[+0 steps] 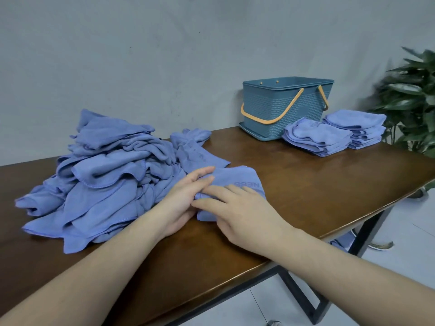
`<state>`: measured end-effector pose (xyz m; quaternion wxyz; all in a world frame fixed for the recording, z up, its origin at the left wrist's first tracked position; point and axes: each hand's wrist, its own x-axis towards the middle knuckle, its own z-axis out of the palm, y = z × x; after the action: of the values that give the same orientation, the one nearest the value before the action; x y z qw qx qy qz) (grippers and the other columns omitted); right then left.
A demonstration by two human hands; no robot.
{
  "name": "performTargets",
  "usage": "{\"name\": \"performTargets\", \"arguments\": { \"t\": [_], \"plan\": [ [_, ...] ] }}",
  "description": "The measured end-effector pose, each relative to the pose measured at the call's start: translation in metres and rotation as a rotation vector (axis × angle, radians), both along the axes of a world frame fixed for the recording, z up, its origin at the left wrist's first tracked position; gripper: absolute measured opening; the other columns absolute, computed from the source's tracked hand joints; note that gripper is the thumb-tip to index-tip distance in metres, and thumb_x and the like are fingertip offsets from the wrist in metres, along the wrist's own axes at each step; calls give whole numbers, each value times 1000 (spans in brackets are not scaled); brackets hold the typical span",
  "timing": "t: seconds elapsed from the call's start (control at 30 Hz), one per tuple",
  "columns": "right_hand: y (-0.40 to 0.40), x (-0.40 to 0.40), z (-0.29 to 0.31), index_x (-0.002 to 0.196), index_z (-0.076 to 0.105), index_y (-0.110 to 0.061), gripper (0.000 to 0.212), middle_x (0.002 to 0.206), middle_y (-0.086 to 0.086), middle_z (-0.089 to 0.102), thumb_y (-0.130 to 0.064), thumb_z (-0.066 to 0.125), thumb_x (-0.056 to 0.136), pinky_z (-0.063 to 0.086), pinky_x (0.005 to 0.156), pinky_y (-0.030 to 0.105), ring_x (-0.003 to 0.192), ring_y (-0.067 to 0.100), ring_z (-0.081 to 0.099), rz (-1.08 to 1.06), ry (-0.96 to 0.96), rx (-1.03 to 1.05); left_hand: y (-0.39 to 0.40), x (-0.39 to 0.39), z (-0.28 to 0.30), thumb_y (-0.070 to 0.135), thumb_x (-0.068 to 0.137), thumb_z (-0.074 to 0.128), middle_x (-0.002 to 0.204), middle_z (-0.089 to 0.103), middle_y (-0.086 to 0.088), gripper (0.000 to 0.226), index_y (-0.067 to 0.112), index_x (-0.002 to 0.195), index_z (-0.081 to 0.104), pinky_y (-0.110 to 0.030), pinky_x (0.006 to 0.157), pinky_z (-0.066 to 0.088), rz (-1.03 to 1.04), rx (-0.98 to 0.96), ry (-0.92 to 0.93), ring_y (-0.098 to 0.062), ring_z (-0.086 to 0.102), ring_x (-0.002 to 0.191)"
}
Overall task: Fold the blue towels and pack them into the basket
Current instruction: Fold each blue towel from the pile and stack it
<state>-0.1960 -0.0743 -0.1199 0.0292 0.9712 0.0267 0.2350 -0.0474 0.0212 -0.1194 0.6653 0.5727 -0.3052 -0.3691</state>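
Observation:
A folded blue towel (237, 178) lies on the brown table (317, 184) in front of me. My left hand (186, 196) lies against its left edge with fingers stretched out. My right hand (237, 208) rests flat on top of it, fingers spread. To the left sits a big heap of unfolded blue towels (101, 175). Two stacks of folded towels (317, 137) (357, 128) stand at the far right. Behind them is the teal basket (284, 104) with orange handles; its inside is hidden.
The table's right edge runs diagonally close to my right arm. A green plant (412, 97) stands past the far right corner. A grey wall backs the table. Something blue (341, 242) lies on the floor under the table edge.

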Motion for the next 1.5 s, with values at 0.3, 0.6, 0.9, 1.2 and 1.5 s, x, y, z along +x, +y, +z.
{"name": "performTargets", "arguments": {
  "t": [0.3, 0.6, 0.9, 1.2, 1.5],
  "plan": [
    [-57, -36, -19, 122, 60, -33, 40, 133, -10, 56, -29, 57, 83, 52, 79, 39, 110, 19, 59, -111, -111, 123, -5, 5, -9, 4, 88, 64, 150, 44, 12, 65, 43, 139, 53, -35, 115, 38, 10, 3, -337, -4, 37, 143],
    [-60, -49, -32, 105, 73, -23, 27, 112, -8, 65, -16, 55, 85, 52, 78, 38, 96, 21, 61, -71, -343, 191, -16, -8, -3, -8, 94, 50, 149, 14, 21, 71, 32, 151, 38, -8, 112, 12, 135, 144, -813, 9, 9, 140],
    [-42, -52, -37, 101, 72, -40, 24, 110, -24, 58, -45, 57, 83, 42, 90, 31, 108, 4, 50, -181, -223, 452, -10, 4, -9, -13, 89, 44, 156, 23, 11, 70, 31, 144, 50, -13, 116, 16, 123, 301, -939, -4, 19, 147],
    [-51, -46, -24, 121, 55, -53, 31, 92, -15, 58, -56, 55, 90, 46, 87, 32, 97, 9, 55, -486, -95, 802, 4, 12, -10, 52, 93, 60, 111, 55, 7, 23, 49, 115, 56, -23, 91, 42, 167, 454, -896, 1, 54, 99],
    [-43, -46, 0, 130, 48, -59, 57, 107, -7, 70, -38, 76, 85, 47, 90, 16, 107, 11, 66, -349, -22, 1258, 3, 5, -8, 41, 95, 62, 139, 54, 19, 33, 51, 125, 55, -27, 103, 42, 93, 420, -925, -6, 52, 125]
  ]
}}
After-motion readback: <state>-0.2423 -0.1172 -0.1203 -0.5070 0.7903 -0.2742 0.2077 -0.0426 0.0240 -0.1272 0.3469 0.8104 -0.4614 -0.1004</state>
